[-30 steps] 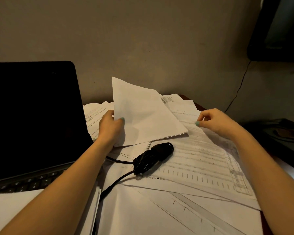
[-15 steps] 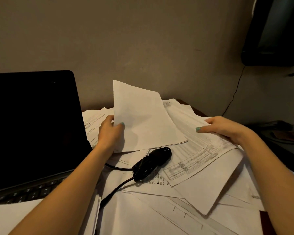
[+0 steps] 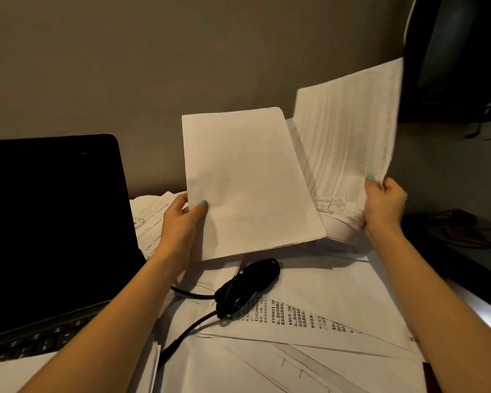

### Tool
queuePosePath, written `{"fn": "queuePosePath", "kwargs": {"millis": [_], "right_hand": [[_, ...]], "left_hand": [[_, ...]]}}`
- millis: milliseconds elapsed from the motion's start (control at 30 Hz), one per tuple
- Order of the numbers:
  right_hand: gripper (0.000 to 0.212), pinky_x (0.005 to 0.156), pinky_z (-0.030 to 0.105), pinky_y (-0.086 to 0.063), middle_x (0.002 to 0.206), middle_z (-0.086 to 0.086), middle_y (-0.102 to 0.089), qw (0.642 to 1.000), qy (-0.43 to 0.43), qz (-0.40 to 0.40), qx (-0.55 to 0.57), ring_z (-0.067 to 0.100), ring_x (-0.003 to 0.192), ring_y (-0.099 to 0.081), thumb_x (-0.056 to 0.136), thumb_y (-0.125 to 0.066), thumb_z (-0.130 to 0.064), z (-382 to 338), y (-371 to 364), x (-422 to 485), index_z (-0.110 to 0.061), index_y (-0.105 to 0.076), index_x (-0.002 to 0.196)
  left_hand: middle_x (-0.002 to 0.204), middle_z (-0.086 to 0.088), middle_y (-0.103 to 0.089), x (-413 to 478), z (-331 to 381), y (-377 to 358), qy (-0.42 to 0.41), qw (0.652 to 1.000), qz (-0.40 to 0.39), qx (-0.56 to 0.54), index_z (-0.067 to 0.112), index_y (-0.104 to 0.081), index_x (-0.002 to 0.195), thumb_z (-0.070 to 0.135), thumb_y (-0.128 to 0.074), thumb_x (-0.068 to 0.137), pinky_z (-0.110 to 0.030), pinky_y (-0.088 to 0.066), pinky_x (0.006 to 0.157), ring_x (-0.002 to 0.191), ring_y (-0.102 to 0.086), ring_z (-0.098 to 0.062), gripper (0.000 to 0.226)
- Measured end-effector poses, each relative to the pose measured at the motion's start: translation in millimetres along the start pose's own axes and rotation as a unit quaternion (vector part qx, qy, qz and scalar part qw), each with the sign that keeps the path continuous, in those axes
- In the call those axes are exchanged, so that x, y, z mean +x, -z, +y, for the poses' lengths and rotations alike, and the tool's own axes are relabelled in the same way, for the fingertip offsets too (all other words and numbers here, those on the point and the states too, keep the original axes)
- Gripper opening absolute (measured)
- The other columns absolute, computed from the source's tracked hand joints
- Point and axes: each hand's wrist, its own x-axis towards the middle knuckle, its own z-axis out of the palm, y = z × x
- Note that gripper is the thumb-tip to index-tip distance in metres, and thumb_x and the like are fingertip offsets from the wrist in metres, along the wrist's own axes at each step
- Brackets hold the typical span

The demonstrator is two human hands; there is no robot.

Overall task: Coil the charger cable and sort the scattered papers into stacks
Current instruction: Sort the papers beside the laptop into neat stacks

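Your right hand (image 3: 384,205) has swung the table-printed sheet (image 3: 349,131) up off the desk and pinches its lower right edge. Your left hand (image 3: 182,222) grips the blank sheaf (image 3: 247,182) by its left edge, thumb on top. The sheet stands nearly upright just right of the sheaf, its thin paper curling at the bottom. The black charger cable (image 3: 247,285), loosely bundled, lies below the sheaf on the scattered papers (image 3: 309,344), nearer your left hand.

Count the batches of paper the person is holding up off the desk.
2. A blank stack is gripped by the left hand at centre; printed sheets are held by the right hand, further right. Loose papers lying flat below are not counted.
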Motion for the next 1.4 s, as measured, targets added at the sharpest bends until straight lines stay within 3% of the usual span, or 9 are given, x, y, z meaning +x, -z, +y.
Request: {"fn": "queuePosePath", "kwargs": {"millis": [133, 300, 500, 700, 800, 933, 1067, 1233, 1400], "right_hand": [[0.011, 0.074, 0.023, -0.05, 0.087, -0.004, -0.06, 0.997, -0.003, 0.053, 0.063, 0.007, 0.079, -0.058, 0.096, -0.054, -0.013, -4.6, 1.3, 2.9, -0.015, -0.06, 0.087], [0.025, 0.083, 0.034, -0.056, 0.105, 0.006, -0.066, 0.985, -0.097, -0.102, 0.098, 0.015, 0.089, -0.064, 0.095, -0.055, -0.008, -3.6, -9.4, -6.3, -0.005, -0.057, 0.12], [0.015, 0.068, 0.029, -0.06, 0.097, 0.002, -0.069, 0.959, -0.121, -0.204, 0.158, 0.012, 0.077, -0.07, 0.098, -0.049, -0.007, -18.5, -16.9, -19.0, -0.014, -0.06, 0.106], [0.031, 0.056, 0.018, -0.056, 0.108, 0.005, -0.063, 0.98, -0.084, -0.154, 0.096, 0.011, 0.078, -0.064, 0.099, -0.05, -0.011, -25.8, -13.3, -23.2, -0.003, -0.051, 0.129], [0.029, 0.053, 0.02, -0.055, 0.095, 0.004, -0.067, 0.973, -0.108, -0.184, 0.086, 0.011, 0.067, -0.067, 0.097, -0.054, -0.019, -27.6, -12.6, -26.1, -0.005, -0.057, 0.123], [0.031, 0.07, 0.032, -0.06, 0.085, 0.0, -0.074, 0.953, -0.164, -0.242, 0.08, 0.015, 0.074, -0.071, 0.093, -0.056, -0.042, -28.3, -14.2, -29.3, -0.015, -0.067, 0.105], [0.037, 0.082, 0.034, -0.055, 0.112, 0.003, -0.068, 0.951, -0.092, -0.296, -0.008, 0.021, 0.098, -0.066, 0.089, -0.066, -0.016, -21.7, -13.7, -31.0, -0.011, -0.058, 0.125], [0.019, 0.087, 0.04, -0.052, 0.108, 0.003, -0.066, 0.976, -0.066, -0.205, 0.046, 0.022, 0.096, -0.065, 0.09, -0.065, -0.011, -16.5, -22.0, -34.6, -0.014, -0.06, 0.108], [0.01, 0.08, 0.033, -0.054, 0.101, -0.003, -0.066, 0.978, -0.064, -0.171, 0.105, 0.014, 0.089, -0.065, 0.09, -0.064, -0.017, -19.8, -26.6, -39.1, -0.024, -0.058, 0.094]], "left_hand": [[0.092, 0.001, -0.067, -1.8, 8.1, -4.5, 0.011, 0.999, 0.01, -0.049, 0.022, -0.057, 0.101, 0.013, -0.056, 0.096, -0.032, -0.054, 0.071, 0.079, -0.064, -0.017, 0.01], [0.083, 0.003, -0.066, -1.1, 11.8, -6.2, 0.009, 0.999, 0.007, -0.052, 0.02, -0.059, 0.092, 0.015, -0.055, 0.096, -0.03, -0.048, 0.062, 0.073, -0.061, -0.016, 0.007], [0.081, 0.006, -0.067, -8.9, 14.1, -15.7, 0.044, 0.996, -0.039, -0.068, 0.021, -0.057, 0.095, 0.015, -0.05, 0.1, -0.028, -0.049, 0.059, 0.069, -0.063, -0.011, 0.011], [0.095, -0.003, -0.068, -10.0, 16.2, -23.9, 0.055, 0.993, -0.08, -0.062, 0.018, -0.054, 0.104, 0.016, -0.056, 0.096, -0.032, -0.052, 0.069, 0.08, -0.064, -0.018, 0.008], [0.101, -0.005, -0.07, -13.6, 13.1, -27.7, 0.059, 0.992, -0.113, -0.012, 0.015, -0.057, 0.112, 0.015, -0.061, 0.093, -0.032, -0.053, 0.07, 0.084, -0.066, -0.021, 0.019], [0.089, -0.001, -0.068, -14.2, 11.0, -27.1, 0.022, 0.996, -0.082, 0.029, 0.022, -0.06, 0.097, 0.008, -0.06, 0.092, -0.028, -0.05, 0.068, 0.08, -0.064, -0.019, 0.015], [0.093, 0.001, -0.067, -14.2, 17.6, -29.7, -0.044, 0.996, -0.064, 0.044, 0.02, -0.059, 0.104, 0.012, -0.058, 0.094, -0.029, -0.05, 0.072, 0.085, -0.063, -0.017, 0.013], [0.102, 0.001, -0.072, -14.0, 14.9, -29.1, 0.033, 0.984, -0.172, -0.024, 0.024, -0.06, 0.107, 0.013, -0.064, 0.091, -0.031, -0.054, 0.077, 0.091, -0.067, -0.019, 0.02], [0.076, 0.012, -0.072, -14.5, 21.0, -28.7, -0.017, 0.988, -0.142, -0.05, 0.025, -0.064, 0.096, 0.0, -0.057, 0.092, -0.021, -0.055, 0.062, 0.069, -0.066, -0.007, 0.026]]}}
